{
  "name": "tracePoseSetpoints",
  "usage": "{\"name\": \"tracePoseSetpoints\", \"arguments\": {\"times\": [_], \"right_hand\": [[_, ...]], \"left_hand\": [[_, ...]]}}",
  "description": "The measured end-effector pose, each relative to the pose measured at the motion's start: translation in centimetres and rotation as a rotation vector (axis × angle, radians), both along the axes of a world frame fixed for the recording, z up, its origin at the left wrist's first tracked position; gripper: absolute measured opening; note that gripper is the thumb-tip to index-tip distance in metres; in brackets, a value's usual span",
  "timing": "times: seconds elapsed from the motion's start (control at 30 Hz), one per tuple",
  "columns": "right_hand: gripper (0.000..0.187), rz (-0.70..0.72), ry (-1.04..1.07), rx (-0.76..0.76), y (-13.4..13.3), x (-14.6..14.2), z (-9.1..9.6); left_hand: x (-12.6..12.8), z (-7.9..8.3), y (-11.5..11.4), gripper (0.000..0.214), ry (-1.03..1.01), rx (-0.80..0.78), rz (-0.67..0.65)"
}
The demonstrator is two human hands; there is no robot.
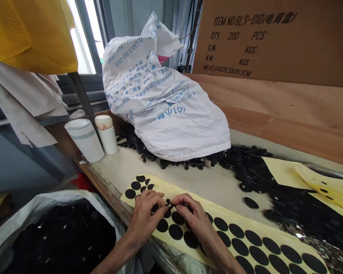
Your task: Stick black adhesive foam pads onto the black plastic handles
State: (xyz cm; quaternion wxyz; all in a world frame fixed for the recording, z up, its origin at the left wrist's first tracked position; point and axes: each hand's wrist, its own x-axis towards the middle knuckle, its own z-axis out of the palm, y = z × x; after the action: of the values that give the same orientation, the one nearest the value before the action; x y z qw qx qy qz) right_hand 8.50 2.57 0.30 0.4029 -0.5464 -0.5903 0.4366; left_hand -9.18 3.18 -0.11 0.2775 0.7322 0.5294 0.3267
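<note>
My left hand [146, 213] and my right hand [196, 217] meet over a long pale-yellow backing sheet [171, 185]. Both hands are closed, thumb against fingertips, on a small black part [168, 201] between them; its exact kind is too small to make out. Rows of round black stickers [175, 231] cover much of the sheet under and around my hands. Part of the sheet's far edge is bare of stickers. One loose black disc [251, 203] lies on the table to the right of my hands.
Black parts [246, 163] are heaped along the back and right, beside shiny metal pieces [311, 239] and more yellow sheets [288, 173]. A white printed sack [183, 121] covers some. Two white cups [87, 142] stand left. An open sack [97, 203] of black pieces sits below the table edge.
</note>
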Motion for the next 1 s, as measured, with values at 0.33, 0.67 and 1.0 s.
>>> {"name": "tracePoseSetpoints", "arguments": {"times": [0.33, 0.67, 1.0], "right_hand": [[0.022, -0.180, 0.086, 0.049, -1.9, 3.3, 0.3], [0.018, -0.515, 0.000, 0.286, -3.8, 4.1, 1.0], [0.018, -0.608, 0.120, 0.231, -3.2, 6.2, 0.7]], "left_hand": [[3.7, 2.5, 0.2, 0.013, -0.291, -0.217, -0.027], [5.0, 0.5, 8.8, 0.039, 0.183, 0.185, 0.237], [6.0, 2.0, 7.2, 0.013, 0.075, 0.089, 0.044]]}}
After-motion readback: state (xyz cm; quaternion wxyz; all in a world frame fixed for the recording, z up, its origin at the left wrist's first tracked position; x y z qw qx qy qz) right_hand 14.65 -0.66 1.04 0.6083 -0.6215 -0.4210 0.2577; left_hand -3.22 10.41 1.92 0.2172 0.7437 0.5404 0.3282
